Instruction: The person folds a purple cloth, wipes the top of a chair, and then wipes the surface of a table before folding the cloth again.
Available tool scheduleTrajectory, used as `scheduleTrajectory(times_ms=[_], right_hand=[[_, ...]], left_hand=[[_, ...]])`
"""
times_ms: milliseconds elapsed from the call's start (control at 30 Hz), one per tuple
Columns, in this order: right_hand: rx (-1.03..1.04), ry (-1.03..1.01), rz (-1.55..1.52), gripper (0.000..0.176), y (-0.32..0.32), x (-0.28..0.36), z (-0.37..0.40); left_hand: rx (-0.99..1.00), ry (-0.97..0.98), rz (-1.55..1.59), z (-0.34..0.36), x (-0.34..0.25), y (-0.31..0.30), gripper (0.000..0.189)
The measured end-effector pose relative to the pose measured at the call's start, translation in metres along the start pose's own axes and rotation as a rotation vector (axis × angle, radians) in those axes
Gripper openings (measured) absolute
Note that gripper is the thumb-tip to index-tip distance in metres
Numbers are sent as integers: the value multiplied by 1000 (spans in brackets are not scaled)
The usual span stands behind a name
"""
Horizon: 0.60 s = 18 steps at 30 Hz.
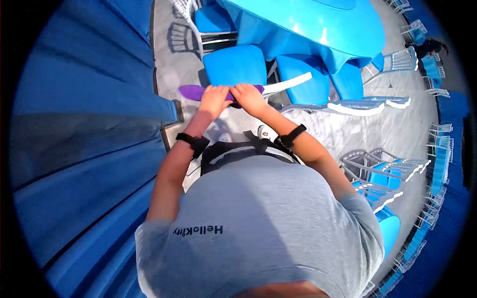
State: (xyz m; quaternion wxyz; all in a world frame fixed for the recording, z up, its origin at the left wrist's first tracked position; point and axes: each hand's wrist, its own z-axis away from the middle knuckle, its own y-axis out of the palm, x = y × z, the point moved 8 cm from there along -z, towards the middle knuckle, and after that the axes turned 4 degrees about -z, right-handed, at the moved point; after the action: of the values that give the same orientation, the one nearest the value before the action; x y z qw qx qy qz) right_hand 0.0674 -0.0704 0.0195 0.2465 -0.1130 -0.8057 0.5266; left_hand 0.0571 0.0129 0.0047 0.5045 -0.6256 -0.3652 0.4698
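My left hand [214, 99] and right hand [248, 98] clamp a purple piece [191, 92], cloth maybe. Blue chair [234, 64] at twelve o'clock; piece not placed yet.

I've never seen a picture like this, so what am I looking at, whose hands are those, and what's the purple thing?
There is no machine here. A person wears a camera on their head, and its very wide lens looks down over their own body, which bends the picture into a circle. The grey shirt at the bottom is the wearer's chest. Reaching away from it are the left hand and the right hand, each with a black wrist band. Both hands are closed around a long purple object; what it is cannot be told. Just beyond the hands is a blue chair seat, then a table with a shiny blue cover. Blue drapes hang on the left.
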Motion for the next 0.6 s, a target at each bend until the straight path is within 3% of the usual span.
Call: scheduleTrajectory(times_ms=[67,200,233,333,433,500,600], right_hand=[[36,-27,142,30,-3,-17,19],[-50,22,-184,34,-48,-67,52],[14,12,-153,37,-57,-74,59],[-45,10,-66,41,-64,-96,76],[-59,-18,-47,43,-70,-96,77],[-55,79,-82,42,-70,-91,73],[-86,-9,-271,45,-57,-68,58]], left_hand=[[-33,77,28,-14,-23,5,39],[-103,149,87,-50,-73,20,40],[-153,149,107,-58,-83,20,40],[-153,222,-17,-78,-108,23,37],[-111,209,-15,-78,-109,21,38],[-142,177,3,-67,-101,15,39],[-115,73,6,-37,-81,6,39]])
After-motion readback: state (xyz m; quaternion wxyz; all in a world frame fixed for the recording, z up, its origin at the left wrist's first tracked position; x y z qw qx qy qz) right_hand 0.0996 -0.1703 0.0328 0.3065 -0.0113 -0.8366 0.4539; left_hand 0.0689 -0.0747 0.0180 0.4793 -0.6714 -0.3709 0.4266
